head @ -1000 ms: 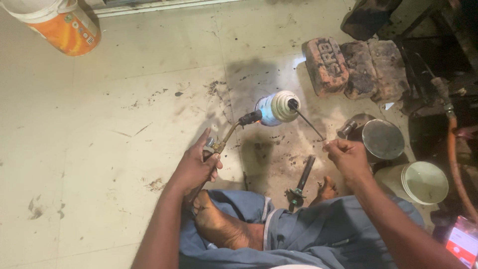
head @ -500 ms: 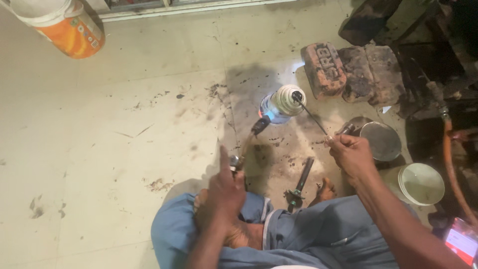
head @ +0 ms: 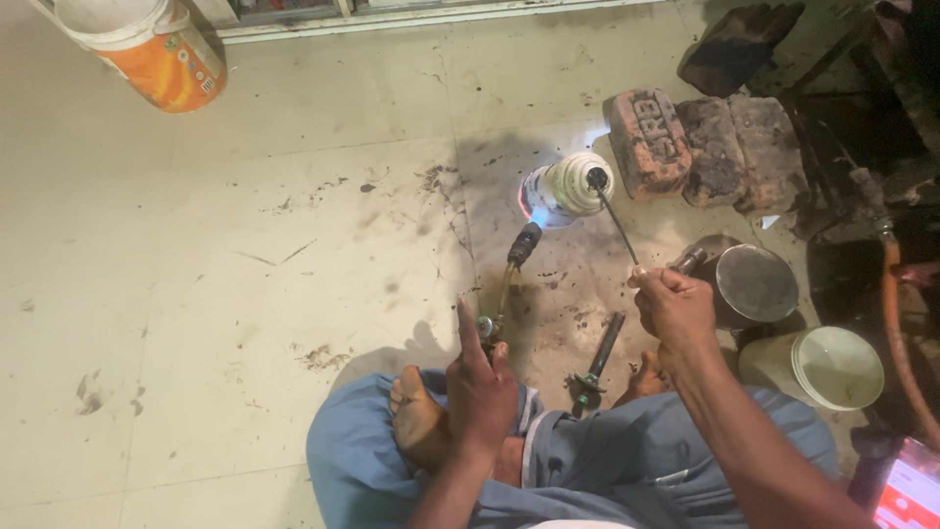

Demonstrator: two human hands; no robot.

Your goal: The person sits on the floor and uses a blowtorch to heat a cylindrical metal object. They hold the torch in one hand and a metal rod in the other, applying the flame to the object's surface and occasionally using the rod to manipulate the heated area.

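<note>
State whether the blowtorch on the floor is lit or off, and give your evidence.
Lit. A blue flame shows at the blowtorch nozzle, playing on the white object; the left hand holds its handle.

Orange bucket point(head: 157, 54) with white rim, top-left on the floor, small white label patch on its side. Lit screen point(head: 906, 490), red and white, bottom-right corner, partly cut off. White lidded tub point(head: 827, 367) right of the knee, plain, no label visible.
</note>
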